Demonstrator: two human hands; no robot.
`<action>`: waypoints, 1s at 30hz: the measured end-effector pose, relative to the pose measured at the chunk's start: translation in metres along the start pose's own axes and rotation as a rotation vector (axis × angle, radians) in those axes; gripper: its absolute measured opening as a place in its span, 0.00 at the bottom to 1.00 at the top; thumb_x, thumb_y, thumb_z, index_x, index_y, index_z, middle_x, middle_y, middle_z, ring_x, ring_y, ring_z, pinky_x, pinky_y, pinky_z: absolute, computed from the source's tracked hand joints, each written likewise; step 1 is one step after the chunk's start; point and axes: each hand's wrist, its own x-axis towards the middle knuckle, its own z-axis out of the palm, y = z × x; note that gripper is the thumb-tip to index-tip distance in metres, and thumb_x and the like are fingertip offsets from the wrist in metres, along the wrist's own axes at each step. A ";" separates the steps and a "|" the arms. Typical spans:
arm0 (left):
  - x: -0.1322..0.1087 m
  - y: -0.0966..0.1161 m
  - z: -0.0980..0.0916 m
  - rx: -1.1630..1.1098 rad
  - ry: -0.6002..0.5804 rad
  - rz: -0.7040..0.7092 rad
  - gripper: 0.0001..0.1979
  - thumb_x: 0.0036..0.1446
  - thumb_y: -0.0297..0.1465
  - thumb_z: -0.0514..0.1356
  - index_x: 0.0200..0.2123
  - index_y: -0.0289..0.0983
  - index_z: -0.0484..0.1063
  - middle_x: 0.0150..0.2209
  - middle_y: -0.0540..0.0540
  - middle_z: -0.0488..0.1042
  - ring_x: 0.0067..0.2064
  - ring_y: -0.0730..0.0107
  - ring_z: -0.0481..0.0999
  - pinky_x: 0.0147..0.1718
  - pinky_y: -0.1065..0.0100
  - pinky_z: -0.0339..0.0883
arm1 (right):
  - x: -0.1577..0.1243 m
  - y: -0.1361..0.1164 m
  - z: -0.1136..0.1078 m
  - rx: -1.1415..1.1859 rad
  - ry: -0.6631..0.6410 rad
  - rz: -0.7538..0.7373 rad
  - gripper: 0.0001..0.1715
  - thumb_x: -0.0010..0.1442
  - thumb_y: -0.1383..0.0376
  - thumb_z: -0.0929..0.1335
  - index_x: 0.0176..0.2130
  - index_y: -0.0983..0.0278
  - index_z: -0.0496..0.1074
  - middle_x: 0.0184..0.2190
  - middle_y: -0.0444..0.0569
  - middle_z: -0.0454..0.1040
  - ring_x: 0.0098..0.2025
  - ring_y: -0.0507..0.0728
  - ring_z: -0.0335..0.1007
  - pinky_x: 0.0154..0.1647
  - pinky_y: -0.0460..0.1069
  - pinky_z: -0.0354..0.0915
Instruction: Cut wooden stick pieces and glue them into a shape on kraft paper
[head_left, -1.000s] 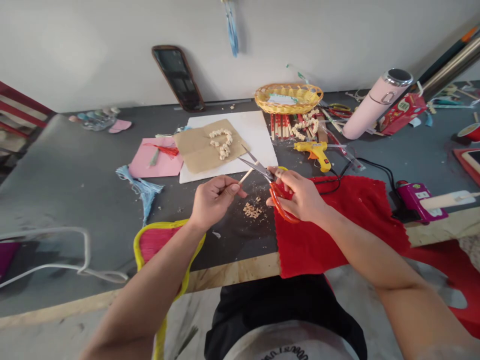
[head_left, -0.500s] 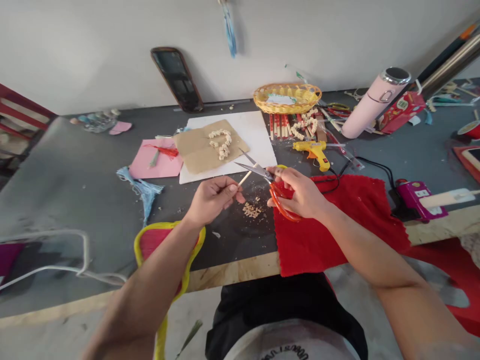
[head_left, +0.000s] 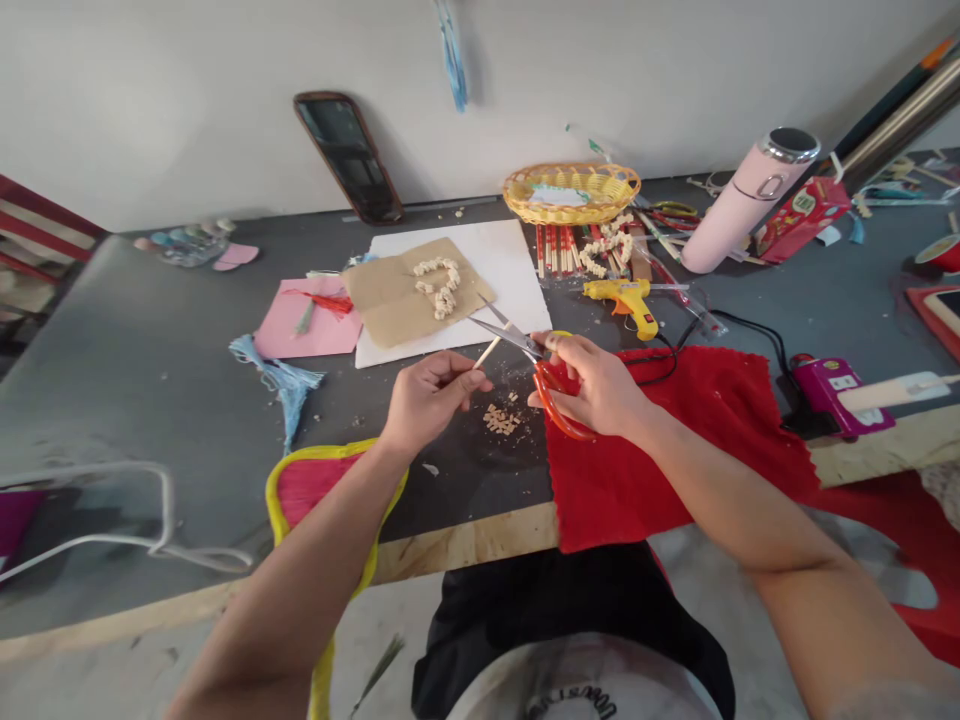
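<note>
A thin pale stick (head_left: 487,352) is being pinched between the closed thumb and fingers of the left hand (head_left: 439,390), and its near end is being hidden by the grip. A pair of scissors (head_left: 517,340) is being held at three o'clock from the stick by the right hand (head_left: 589,385), the fingers being curled about the orange handles. The blades are being held apart, and the far end of the stick is being crossed by them; whether it is being touched cannot be told.

Toward six o'clock from the stick, a bare patch of the dark table (head_left: 150,370) is being covered by small cut pieces (head_left: 501,420). At four o'clock, a red cloth (head_left: 720,430) is being partly hidden by the right forearm. At ten o'clock, a curl of pale bits (head_left: 439,290) is being supported by brown paper (head_left: 382,305), under which a white sheet (head_left: 521,275) is being partly covered. At two o'clock, a yellow glue gun (head_left: 636,303) is being seen, and at one o'clock, red-ended sticks (head_left: 555,255) are being overhung by a basket (head_left: 574,210).
</note>
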 end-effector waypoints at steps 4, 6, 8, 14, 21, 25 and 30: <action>-0.001 0.001 -0.001 0.069 -0.003 0.032 0.09 0.55 0.34 0.64 0.30 0.33 0.75 0.26 0.45 0.80 0.18 0.80 0.63 0.17 0.75 0.58 | 0.000 0.000 -0.002 -0.006 -0.018 -0.018 0.39 0.55 0.47 0.73 0.59 0.61 0.65 0.51 0.56 0.74 0.45 0.61 0.73 0.48 0.58 0.72; -0.002 0.002 -0.003 0.042 -0.042 0.034 0.09 0.56 0.34 0.63 0.30 0.33 0.75 0.27 0.44 0.80 0.18 0.81 0.62 0.17 0.75 0.57 | 0.000 0.000 -0.002 0.004 -0.020 -0.024 0.40 0.54 0.47 0.73 0.59 0.61 0.65 0.51 0.56 0.73 0.48 0.62 0.72 0.48 0.58 0.72; -0.001 0.003 -0.003 0.014 -0.072 0.030 0.09 0.56 0.34 0.62 0.30 0.33 0.75 0.28 0.44 0.81 0.17 0.81 0.62 0.17 0.75 0.57 | 0.000 0.001 -0.002 0.016 -0.018 -0.027 0.41 0.53 0.47 0.73 0.59 0.60 0.65 0.51 0.55 0.73 0.49 0.62 0.72 0.49 0.58 0.72; 0.000 0.002 -0.006 -0.010 -0.104 0.004 0.09 0.55 0.34 0.63 0.29 0.33 0.75 0.26 0.43 0.80 0.17 0.80 0.61 0.16 0.75 0.57 | 0.000 0.001 -0.001 0.042 -0.008 -0.060 0.40 0.54 0.48 0.74 0.60 0.59 0.65 0.48 0.54 0.74 0.45 0.60 0.74 0.48 0.58 0.72; -0.001 0.003 -0.006 -0.059 -0.123 0.015 0.10 0.55 0.34 0.64 0.28 0.33 0.75 0.26 0.43 0.80 0.17 0.80 0.61 0.16 0.75 0.55 | 0.000 -0.004 -0.005 -0.019 -0.026 -0.053 0.36 0.57 0.49 0.72 0.58 0.62 0.67 0.50 0.56 0.74 0.41 0.59 0.73 0.45 0.57 0.72; 0.000 0.002 -0.006 -0.146 -0.172 -0.043 0.12 0.55 0.37 0.65 0.29 0.32 0.75 0.25 0.42 0.80 0.16 0.81 0.61 0.15 0.76 0.54 | 0.000 0.000 -0.003 0.016 -0.039 -0.041 0.40 0.54 0.48 0.73 0.60 0.60 0.64 0.47 0.54 0.73 0.41 0.59 0.72 0.45 0.57 0.72; 0.000 0.001 -0.008 -0.214 -0.231 -0.099 0.15 0.54 0.41 0.66 0.29 0.32 0.74 0.24 0.42 0.80 0.15 0.82 0.60 0.14 0.76 0.52 | 0.000 0.002 -0.003 0.039 -0.033 -0.089 0.40 0.54 0.49 0.73 0.60 0.60 0.64 0.46 0.53 0.73 0.43 0.59 0.71 0.46 0.57 0.72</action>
